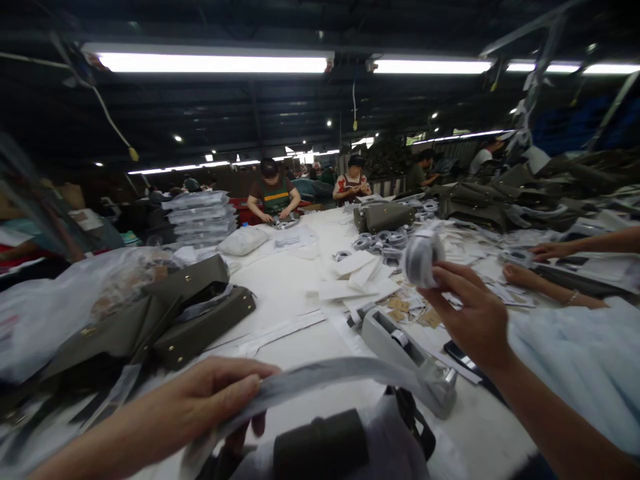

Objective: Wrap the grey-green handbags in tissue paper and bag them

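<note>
My left hand is closed around the handle of a bag, and that handle is wrapped in clear plastic film. Below it, the dark olive bag is cut off by the bottom edge of the view. Raised over the table at right, my right hand pinches a coiled strap wrapped in pale film, slightly blurred. A grey tape dispenser stands between my hands, just behind the bag's handle.
Olive bags lie at left beside plastic wrapping. White paper pieces, several wrapped coils and brown tags cover the table's middle right. A co-worker's hands reach in from the right. Two people work across the table.
</note>
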A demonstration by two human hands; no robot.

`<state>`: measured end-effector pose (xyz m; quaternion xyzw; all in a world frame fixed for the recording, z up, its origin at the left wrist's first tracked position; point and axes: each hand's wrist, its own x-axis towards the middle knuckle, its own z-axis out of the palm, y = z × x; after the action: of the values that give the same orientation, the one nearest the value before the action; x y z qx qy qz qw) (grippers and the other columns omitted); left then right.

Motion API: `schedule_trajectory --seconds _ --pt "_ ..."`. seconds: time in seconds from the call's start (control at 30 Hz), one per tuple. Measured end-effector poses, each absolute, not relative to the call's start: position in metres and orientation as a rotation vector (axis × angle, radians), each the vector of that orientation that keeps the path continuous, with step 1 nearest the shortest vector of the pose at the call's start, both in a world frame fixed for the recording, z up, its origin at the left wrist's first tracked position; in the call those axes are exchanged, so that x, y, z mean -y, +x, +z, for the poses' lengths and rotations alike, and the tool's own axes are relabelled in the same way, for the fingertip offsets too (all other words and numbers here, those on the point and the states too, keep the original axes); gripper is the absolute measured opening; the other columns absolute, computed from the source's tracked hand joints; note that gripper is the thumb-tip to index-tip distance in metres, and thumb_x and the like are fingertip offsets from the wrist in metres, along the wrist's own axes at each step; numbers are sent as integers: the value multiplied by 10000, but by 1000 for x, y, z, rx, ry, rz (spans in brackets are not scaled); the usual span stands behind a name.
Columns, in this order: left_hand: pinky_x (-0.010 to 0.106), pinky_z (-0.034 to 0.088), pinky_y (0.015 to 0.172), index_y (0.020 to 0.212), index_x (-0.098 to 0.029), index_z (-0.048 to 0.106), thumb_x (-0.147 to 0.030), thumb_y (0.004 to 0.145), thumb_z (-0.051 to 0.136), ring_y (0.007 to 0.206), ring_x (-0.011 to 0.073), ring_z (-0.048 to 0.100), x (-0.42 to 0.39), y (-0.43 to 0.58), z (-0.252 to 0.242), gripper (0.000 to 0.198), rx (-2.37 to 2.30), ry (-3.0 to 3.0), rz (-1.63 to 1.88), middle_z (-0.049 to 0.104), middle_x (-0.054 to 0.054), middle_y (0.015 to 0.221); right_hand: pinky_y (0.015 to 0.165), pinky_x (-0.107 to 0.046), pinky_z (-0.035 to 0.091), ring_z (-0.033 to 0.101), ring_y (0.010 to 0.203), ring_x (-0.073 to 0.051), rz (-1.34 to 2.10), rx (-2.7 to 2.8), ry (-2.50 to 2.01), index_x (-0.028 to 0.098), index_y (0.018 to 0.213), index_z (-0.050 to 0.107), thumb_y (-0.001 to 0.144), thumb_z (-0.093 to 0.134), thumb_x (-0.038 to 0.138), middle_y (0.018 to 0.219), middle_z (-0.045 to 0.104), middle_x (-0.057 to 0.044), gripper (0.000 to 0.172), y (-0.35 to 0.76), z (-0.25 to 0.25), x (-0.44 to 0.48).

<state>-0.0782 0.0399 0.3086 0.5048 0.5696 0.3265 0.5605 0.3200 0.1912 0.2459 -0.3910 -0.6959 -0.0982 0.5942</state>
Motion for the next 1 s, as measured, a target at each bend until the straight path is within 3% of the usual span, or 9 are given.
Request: schedule_trajectory --seconds 0.1,0.23,0.53,0.63,0.73,0.87,0.93,1.0 --pt "249 443 565 775 -192 748 -531 874 610 664 191 592 -40 -57 339 379 -1274 1528 497 690 78 756 789 -359 602 699 923 -239 -227 1646 -779 336 1153 696 841 714 233 1113 696 -54 329 302 241 -96" --pt "227 437 563 833 -171 736 -601 892 544 656 166 582 -39 -47 350 475 -1300 1580 486 675 68 762 603 -293 624 731 794 -222 -82 1867 -564 318 1252 657 835 630 110 1028 722 -75 467 263 211 -22" --pt "208 358 531 811 -151 715 -591 814 668 578 106 482 -31 -41 343 442 -1313 1599 524 614 -3 660 659 -287 582 717 758 -198 -77 1933 -637 220 1121 692 892 587 114 966 752 -61 274 163 174 -9" --pt "222 410 594 860 -150 737 -588 829 647 649 131 541 -27 -41 347 448 -1297 1655 517 668 12 741 651 -289 558 712 747 -200 -100 1918 -675 214 1141 686 912 576 141 992 753 -62 265 146 174 -15" --pt "265 483 769 1001 -163 758 -570 842 640 866 200 626 -24 -46 349 452 -1294 1754 559 725 52 969 656 -280 544 710 742 -191 -123 1901 -670 218 1157 684 921 566 150 998 754 -61 273 134 178 -21" --pt "326 464 958 1155 -189 727 -567 857 623 1119 270 597 -23 -56 347 492 -1326 1846 597 707 76 1152 639 -273 534 706 722 -185 -125 1891 -651 219 1130 699 926 574 167 974 756 -64 245 122 185 -24" --pt "334 456 974 1216 -205 693 -585 878 582 1133 268 591 -22 -61 346 521 -1325 1811 554 701 70 1165 640 -279 534 706 721 -188 -136 1892 -628 217 1124 703 922 577 151 986 758 -66 247 118 188 -24" --pt "308 481 896 1123 -194 724 -616 886 544 1028 248 618 -22 -66 344 516 -1341 1786 505 716 65 1075 653 -285 536 709 736 -191 -145 1891 -603 215 1155 695 919 579 128 1012 759 -70 276 116 190 -24"
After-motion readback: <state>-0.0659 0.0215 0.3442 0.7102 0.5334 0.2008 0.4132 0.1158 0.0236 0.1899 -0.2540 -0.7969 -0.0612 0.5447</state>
